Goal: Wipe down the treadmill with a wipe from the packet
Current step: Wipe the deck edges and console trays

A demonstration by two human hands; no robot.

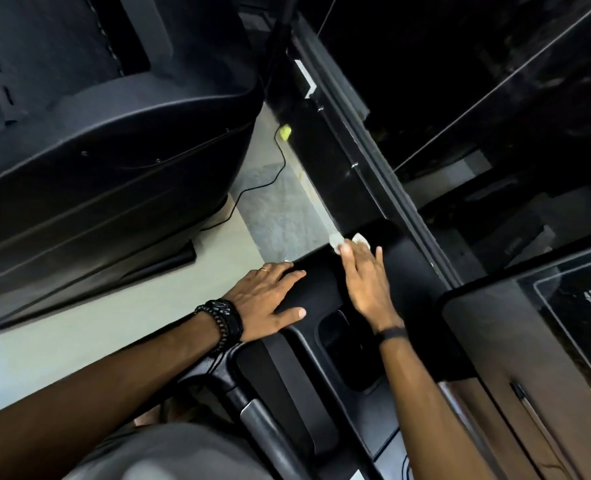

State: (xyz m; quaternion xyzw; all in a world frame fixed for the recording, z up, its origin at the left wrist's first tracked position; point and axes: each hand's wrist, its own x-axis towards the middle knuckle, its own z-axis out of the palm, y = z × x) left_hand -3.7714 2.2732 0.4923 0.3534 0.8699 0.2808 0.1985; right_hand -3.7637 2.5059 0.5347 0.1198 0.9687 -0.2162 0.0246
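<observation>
Grey cloth at the bottom edge of the frame is nearest, and above it the left hand (269, 299) is laid flat with fingers spread on the black treadmill console (325, 289). Just right of centre, the white wipe (339, 241) is pressed onto the console's far edge under the straight fingers of the right hand (366, 278). The wipe is judged thin, limp and damp, best bunched under the fingertips.
</observation>
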